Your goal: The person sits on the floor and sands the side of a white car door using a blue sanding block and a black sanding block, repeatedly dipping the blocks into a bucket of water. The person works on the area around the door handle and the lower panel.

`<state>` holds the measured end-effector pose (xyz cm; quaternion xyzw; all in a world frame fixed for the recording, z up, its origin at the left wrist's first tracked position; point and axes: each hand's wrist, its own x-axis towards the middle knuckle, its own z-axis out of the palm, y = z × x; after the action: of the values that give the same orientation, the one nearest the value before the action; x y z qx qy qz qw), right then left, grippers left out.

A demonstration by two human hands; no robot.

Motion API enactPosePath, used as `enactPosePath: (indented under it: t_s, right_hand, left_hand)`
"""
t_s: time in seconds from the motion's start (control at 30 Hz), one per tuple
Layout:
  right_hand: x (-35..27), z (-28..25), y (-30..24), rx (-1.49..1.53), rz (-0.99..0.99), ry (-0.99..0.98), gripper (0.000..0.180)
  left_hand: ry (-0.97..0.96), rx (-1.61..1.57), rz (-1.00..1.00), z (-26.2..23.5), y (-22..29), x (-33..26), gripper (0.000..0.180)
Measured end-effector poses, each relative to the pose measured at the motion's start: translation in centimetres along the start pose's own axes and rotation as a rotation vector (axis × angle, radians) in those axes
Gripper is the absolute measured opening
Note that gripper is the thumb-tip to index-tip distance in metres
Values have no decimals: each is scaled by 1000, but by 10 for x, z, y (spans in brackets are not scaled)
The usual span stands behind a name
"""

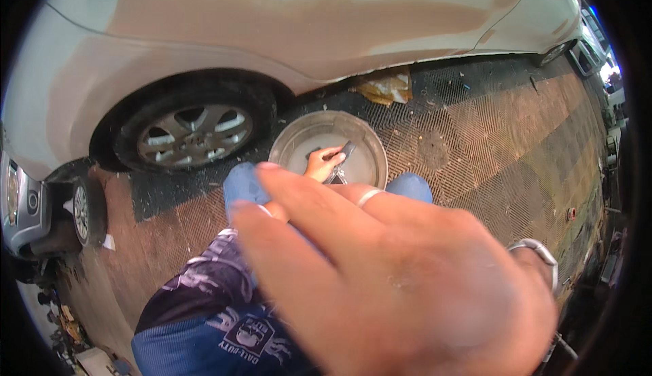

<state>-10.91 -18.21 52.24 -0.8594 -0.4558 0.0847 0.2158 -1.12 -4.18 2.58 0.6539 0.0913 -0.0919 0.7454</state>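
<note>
My right hand [401, 281] is raised close to the camera and fills the lower middle of the view. Its fingers are stretched out and hold nothing; a ring sits on one finger and a metal bracelet [536, 248] on the wrist. Beyond it, my left hand [322, 165] reaches into a round metal basin [299, 138] on the ground and grips a small dark flat piece [345, 151], whose kind I cannot tell. My knees in blue jeans [243, 184] flank the basin.
A white car [272, 23] with large dull brown sanded patches stands just behind the basin, its front wheel [193, 133] to the left. Crumpled yellowish paper [386, 87] lies under the car's sill. The ground is patterned brick paving [502, 145]. Another vehicle's corner [27, 199] is at far left.
</note>
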Motion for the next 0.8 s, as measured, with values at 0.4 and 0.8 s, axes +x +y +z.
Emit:
enactPosePath:
  t_s: [0.4,0.8]
  right_hand:
    - [77,-3,-60,29,-12,-78,31]
    - [56,77,66,404,68,-88,24]
  left_hand:
    - [147,508,134,-16,-43,9,35]
    - [-414,1513,292,-1,-34,7,34]
